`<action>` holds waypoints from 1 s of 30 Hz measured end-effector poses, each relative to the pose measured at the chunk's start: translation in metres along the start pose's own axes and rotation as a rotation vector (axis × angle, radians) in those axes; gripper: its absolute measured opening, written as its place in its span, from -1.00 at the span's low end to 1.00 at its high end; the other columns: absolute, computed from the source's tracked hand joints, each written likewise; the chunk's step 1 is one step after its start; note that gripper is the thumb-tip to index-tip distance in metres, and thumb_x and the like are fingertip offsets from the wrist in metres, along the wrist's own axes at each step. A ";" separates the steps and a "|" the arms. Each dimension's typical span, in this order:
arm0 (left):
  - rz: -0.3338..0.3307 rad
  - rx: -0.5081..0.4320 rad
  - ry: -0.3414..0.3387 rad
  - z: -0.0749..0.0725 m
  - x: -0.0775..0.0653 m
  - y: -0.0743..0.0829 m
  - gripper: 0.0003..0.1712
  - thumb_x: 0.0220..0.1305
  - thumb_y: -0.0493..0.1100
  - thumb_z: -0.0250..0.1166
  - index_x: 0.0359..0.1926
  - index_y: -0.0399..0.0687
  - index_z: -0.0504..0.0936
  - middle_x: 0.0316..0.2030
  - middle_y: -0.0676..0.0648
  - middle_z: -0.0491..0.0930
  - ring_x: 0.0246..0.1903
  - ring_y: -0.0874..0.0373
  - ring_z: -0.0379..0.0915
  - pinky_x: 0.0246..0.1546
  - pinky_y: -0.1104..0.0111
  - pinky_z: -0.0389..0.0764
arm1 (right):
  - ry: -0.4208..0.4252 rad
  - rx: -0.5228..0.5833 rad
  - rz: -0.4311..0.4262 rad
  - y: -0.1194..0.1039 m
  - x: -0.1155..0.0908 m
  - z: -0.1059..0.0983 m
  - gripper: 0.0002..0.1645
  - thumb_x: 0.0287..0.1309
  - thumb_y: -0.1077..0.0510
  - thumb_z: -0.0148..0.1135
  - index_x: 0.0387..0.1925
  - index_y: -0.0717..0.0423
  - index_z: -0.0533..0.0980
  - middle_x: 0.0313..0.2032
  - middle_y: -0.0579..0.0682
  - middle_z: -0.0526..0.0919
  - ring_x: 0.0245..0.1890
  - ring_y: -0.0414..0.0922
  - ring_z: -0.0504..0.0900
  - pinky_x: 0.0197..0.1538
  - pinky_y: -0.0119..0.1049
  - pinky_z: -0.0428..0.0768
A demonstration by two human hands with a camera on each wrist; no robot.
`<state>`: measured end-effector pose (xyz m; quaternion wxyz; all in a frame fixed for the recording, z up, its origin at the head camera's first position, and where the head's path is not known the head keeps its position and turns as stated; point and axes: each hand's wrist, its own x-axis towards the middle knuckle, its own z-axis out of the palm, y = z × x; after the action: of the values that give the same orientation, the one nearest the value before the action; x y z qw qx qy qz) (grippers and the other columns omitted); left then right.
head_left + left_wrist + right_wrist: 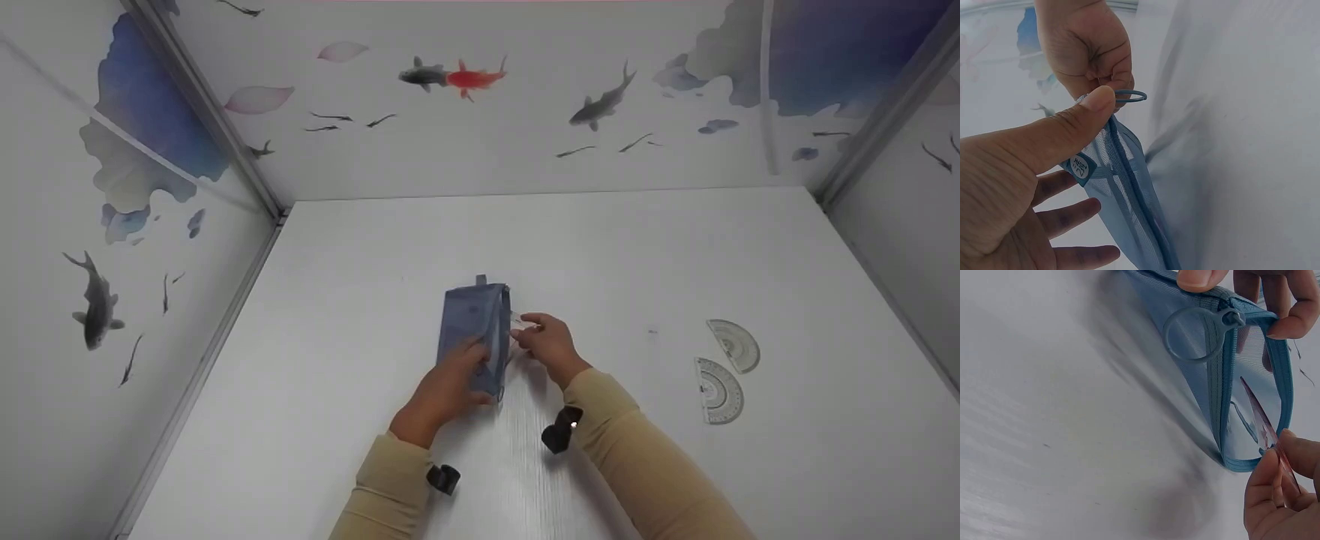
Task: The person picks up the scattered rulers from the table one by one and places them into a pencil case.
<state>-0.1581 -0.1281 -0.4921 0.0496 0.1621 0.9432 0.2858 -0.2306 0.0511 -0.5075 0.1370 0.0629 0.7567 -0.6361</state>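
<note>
A blue mesh zip pouch (469, 319) lies in front of me with its zipped side open toward the right. My left hand (450, 386) holds it near its lower end; in the left wrist view the thumb (1099, 99) presses on its corner. A ring-shaped zipper pull (1195, 359) hangs from the zip. My right hand (553, 345) pinches a thin, clear, flat plastic piece (1264, 421) between thumb and fingers. In the right wrist view, the tip of that piece reaches into the pouch's mouth.
Two clear half-round protractors (736, 346) lie on the white table (360, 255) to the right, one below the other. A small faint mark (652, 331) shows left of them. White panels with painted fish (600, 101) stand along the back and sides.
</note>
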 end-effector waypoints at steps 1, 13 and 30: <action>0.001 0.000 0.000 0.000 0.000 0.000 -0.37 -0.04 -0.17 0.54 0.05 -0.05 0.44 0.35 -0.15 0.26 0.16 -0.05 0.39 0.03 0.08 0.51 | 0.001 -0.005 0.003 0.000 0.000 0.000 -0.46 0.19 0.26 0.27 0.20 0.33 0.42 -0.23 0.14 0.57 -0.29 -0.12 0.56 -0.20 -0.25 0.60; 0.016 -0.011 0.007 0.001 0.001 0.000 -0.38 -0.04 -0.16 0.54 0.02 -0.08 0.43 0.34 -0.17 0.27 0.17 -0.07 0.38 0.04 0.08 0.50 | 0.007 -0.004 0.041 -0.002 0.000 0.005 -0.48 0.21 0.24 0.24 0.20 0.29 0.43 -0.23 0.12 0.63 -0.28 -0.12 0.57 -0.20 -0.26 0.58; 0.013 -0.066 0.002 0.000 0.000 0.000 -0.32 -0.01 -0.16 0.52 0.15 -0.05 0.45 0.38 -0.15 0.23 0.28 -0.10 0.27 0.13 0.05 0.45 | -0.030 -0.076 0.012 -0.004 -0.001 0.013 -0.52 0.20 0.30 0.17 0.16 0.35 0.45 -0.24 0.11 0.60 -0.32 -0.14 0.60 -0.22 -0.24 0.60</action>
<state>-0.1580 -0.1281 -0.4925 0.0520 0.1660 0.9322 0.3173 -0.2293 0.0373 -0.5055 0.1544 0.0524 0.7777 -0.6072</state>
